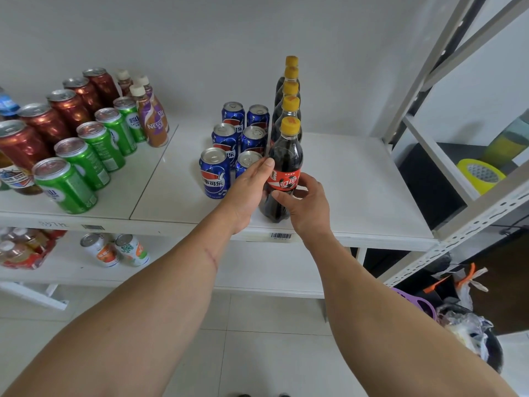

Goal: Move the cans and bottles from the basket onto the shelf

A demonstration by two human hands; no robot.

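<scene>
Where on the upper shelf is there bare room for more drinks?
Bare: right of the cola bottles up to the frame post, and between the green cans and blue cans. Crowded: the left end.

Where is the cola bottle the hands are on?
The front cola bottle stands upright near the shelf front edge, heading its bottle row, right of the blue cans.
</scene>
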